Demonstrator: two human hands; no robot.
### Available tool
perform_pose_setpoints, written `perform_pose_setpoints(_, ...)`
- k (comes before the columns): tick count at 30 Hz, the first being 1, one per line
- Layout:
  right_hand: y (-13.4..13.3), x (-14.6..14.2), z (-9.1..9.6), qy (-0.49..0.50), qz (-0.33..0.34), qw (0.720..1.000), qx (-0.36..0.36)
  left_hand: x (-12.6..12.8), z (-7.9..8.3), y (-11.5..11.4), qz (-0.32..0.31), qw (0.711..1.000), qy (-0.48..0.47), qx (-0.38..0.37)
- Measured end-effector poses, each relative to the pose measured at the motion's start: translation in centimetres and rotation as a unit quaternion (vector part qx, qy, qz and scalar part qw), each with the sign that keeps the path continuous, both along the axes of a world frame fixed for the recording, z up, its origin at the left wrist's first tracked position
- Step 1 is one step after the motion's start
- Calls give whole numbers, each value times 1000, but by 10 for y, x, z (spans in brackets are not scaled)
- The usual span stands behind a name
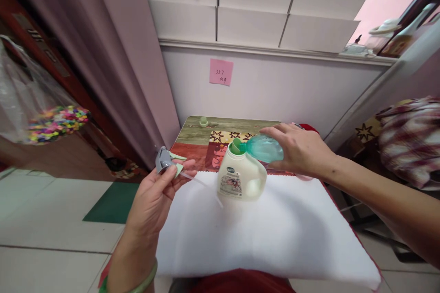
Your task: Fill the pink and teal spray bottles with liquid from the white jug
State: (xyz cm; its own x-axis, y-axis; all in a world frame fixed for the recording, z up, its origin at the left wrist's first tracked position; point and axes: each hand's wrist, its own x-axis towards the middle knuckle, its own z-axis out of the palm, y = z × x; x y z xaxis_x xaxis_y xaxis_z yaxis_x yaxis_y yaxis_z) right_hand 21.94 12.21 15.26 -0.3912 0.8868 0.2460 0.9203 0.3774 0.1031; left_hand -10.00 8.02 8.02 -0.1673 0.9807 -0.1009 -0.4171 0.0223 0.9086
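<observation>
My right hand [299,149] grips a small teal plastic bottle [261,147], tipped on its side with its mouth at the green spout of a white detergent jug [240,174]. The jug stands upright on a white cloth [275,233] that covers the near part of a small table. My left hand [156,192] is raised at the table's left edge and pinches a grey and green spray trigger head [167,160]. Its thin clear dip tube [202,185] slants down to the right toward the jug.
A green cap [203,122] lies at the far edge of the patterned table top [206,139]. A pink sticky note [221,72] is on the wall behind. A curtain [113,55] hangs at left, and a plaid bundle [410,139] lies at right.
</observation>
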Motion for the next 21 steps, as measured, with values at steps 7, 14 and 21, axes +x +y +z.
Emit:
perform_pose_setpoints(7, 0, -6, 10, -32, -7, 999, -14, 1, 0, 0, -3, 1000, 1, -2)
perform_pose_setpoints(14, 3, -8, 11, -37, -1, 999, -11, 2, 0, -2, -9, 1000, -4, -4)
perform_pose_setpoints(21, 0, -15, 20, -81, -8, 997, -17, 2, -4, -1, -10, 1000, -5, -7)
